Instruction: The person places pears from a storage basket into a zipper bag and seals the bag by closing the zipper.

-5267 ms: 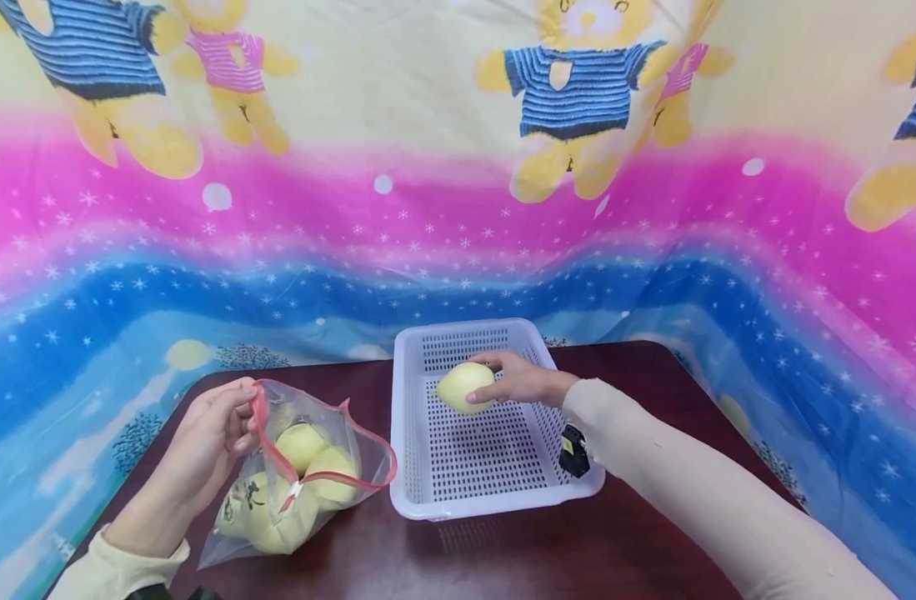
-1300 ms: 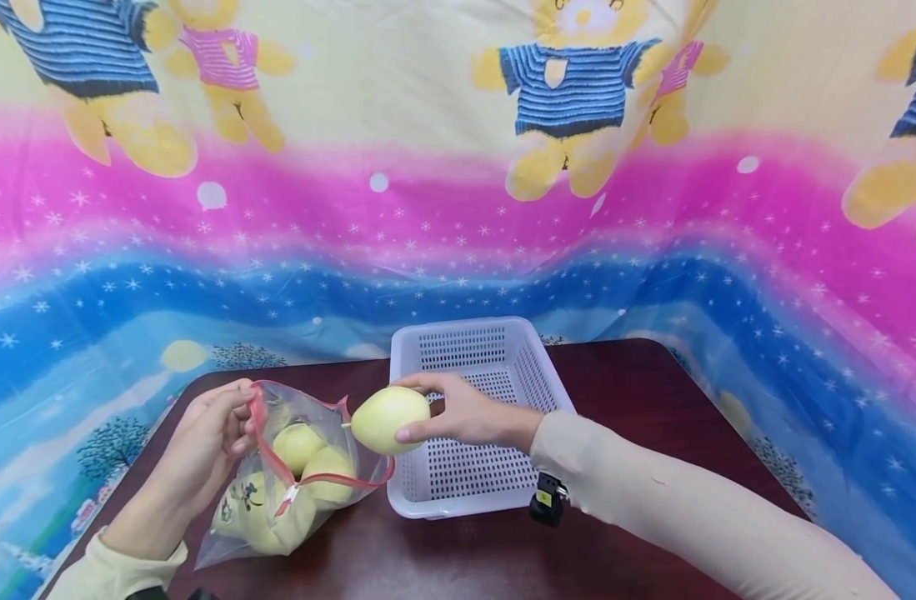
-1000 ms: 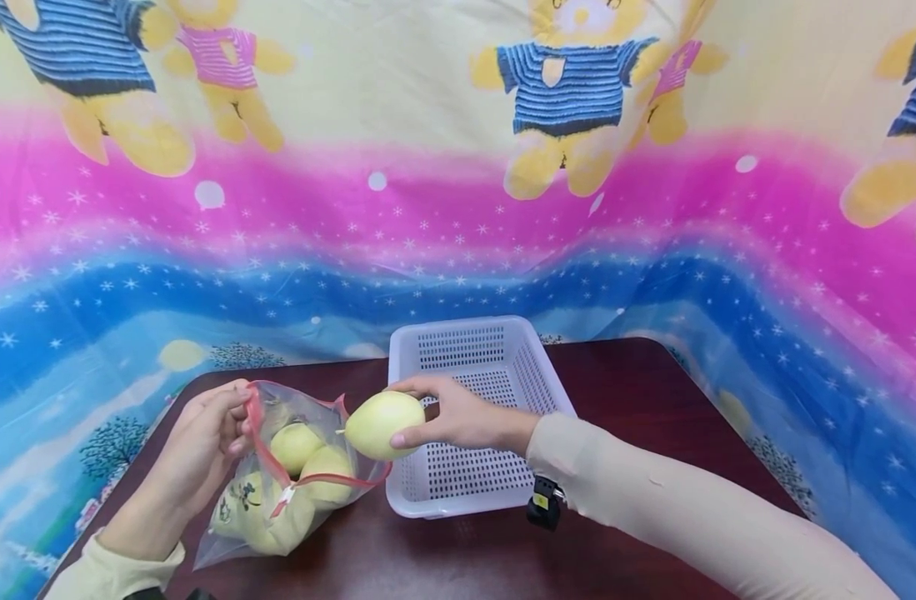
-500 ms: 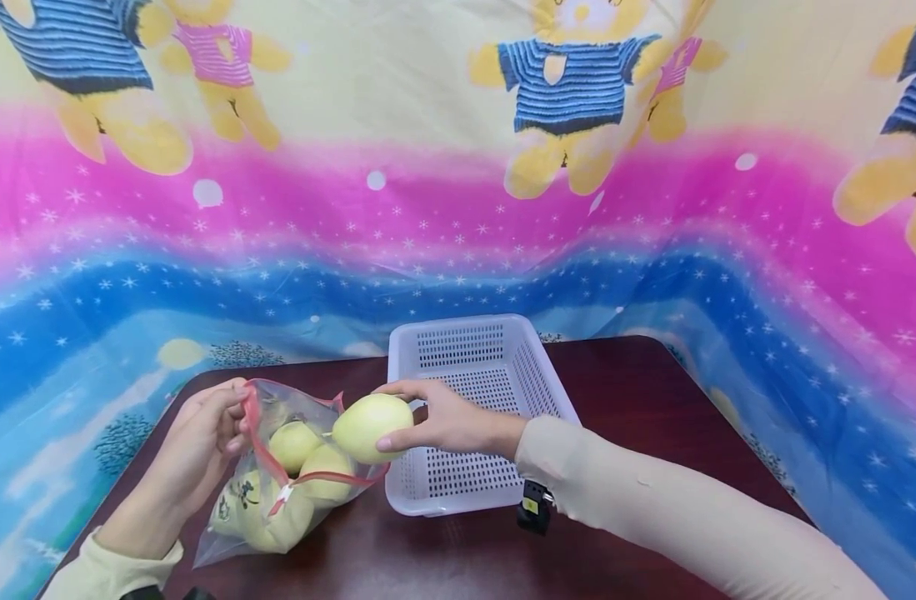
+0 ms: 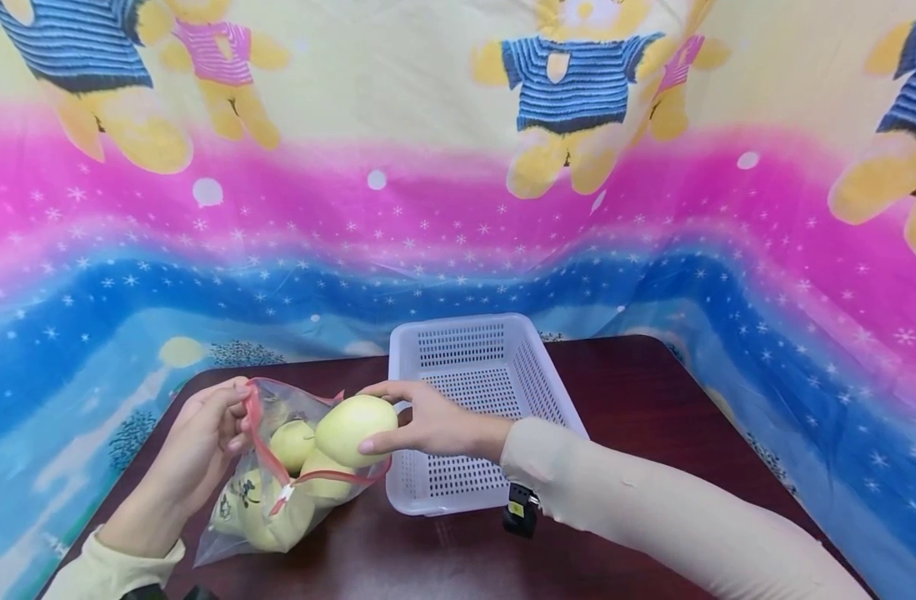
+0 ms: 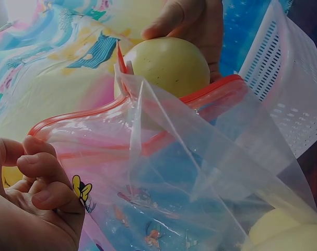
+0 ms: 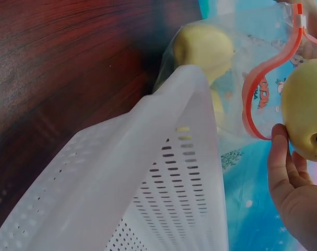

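The person's left hand pinches the red rim of a clear bag on the dark table, with several pears inside it. The right hand grips another pear at the bag's mouth, just left of the white perforated basket; whether that pear touches the rim is hard to tell.

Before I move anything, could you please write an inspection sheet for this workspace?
Surface: glossy dark reddish-brown tabletop.
Job's things: one pear at the mouth of an open zip bag; bagged pears; perforated plastic basket alongside.
Clutter: nothing seen.
Left grip: holds the bag's rim.
Right grip: holds the pear at the mouth.
Cables: nothing seen.
Surroundings: bear-print sheet behind and at both sides.
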Available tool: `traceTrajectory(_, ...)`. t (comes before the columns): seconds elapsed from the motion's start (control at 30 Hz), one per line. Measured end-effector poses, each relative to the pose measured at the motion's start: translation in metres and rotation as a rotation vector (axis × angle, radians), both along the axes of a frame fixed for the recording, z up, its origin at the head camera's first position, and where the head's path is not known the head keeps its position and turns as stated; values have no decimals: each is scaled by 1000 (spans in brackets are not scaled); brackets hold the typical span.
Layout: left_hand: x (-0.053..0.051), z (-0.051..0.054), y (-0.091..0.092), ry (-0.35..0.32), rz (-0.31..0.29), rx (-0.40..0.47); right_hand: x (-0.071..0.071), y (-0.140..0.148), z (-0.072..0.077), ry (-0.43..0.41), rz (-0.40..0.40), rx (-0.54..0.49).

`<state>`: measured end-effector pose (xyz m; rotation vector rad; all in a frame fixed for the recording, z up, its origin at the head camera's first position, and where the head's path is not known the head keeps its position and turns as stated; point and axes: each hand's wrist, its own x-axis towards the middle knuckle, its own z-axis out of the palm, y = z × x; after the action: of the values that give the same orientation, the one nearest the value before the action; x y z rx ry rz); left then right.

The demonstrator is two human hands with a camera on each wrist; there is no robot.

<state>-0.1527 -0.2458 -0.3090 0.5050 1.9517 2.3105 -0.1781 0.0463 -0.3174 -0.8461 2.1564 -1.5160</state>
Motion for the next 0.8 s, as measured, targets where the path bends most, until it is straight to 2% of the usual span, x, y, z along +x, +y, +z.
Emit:
traceTrajectory(0.3, 1, 0, 1, -9, 3, 20, 1, -9, -2, 1, 7, -33)
traceTrajectory(0.67, 3, -2, 4, -10, 33, -3, 4, -16, -1, 7, 32, -72)
traceTrajectory(0.8, 4, -2, 5, -1, 24, -1, 6, -18, -1, 12, 20, -64)
